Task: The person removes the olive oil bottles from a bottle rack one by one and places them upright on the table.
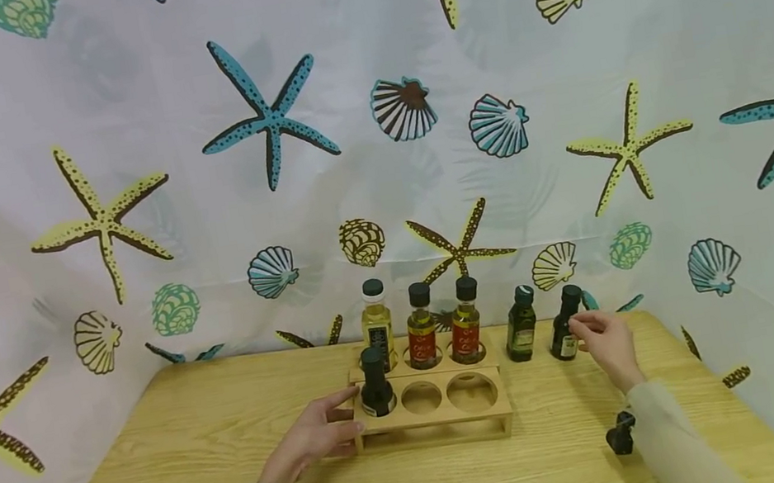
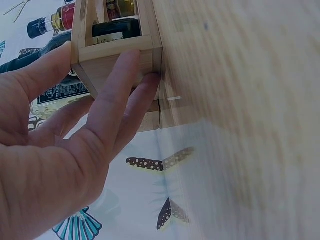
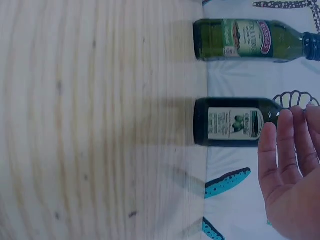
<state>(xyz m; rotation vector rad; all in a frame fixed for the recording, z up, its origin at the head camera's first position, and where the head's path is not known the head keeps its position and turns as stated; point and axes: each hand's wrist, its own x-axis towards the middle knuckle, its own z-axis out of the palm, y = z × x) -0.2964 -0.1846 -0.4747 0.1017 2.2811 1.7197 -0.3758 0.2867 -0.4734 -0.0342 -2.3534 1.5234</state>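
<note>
My left hand (image 1: 318, 434) rests at the left end of a two-tier wooden rack (image 1: 431, 415), its fairly straight fingers (image 2: 112, 97) against the end panel and its thumb by the upper edge. In the rack's front row, at the left, stands a dark bottle (image 1: 376, 389). My right hand (image 1: 606, 338) is beside a dark green bottle (image 3: 232, 122) with a pale olive label, upright on the table. Its extended fingers (image 3: 287, 145) overlap the bottle's shoulder in the right wrist view, without curling round it. Left of that bottle is a green oil bottle (image 1: 521, 326) with a dark cap.
The back row of the rack holds a clear bottle of yellow oil (image 1: 377, 328) and two red-labelled bottles, one in the middle (image 1: 422, 336) and another (image 1: 466, 328) at the right. A patterned curtain (image 1: 350, 197) hangs behind the wooden table (image 1: 233, 419).
</note>
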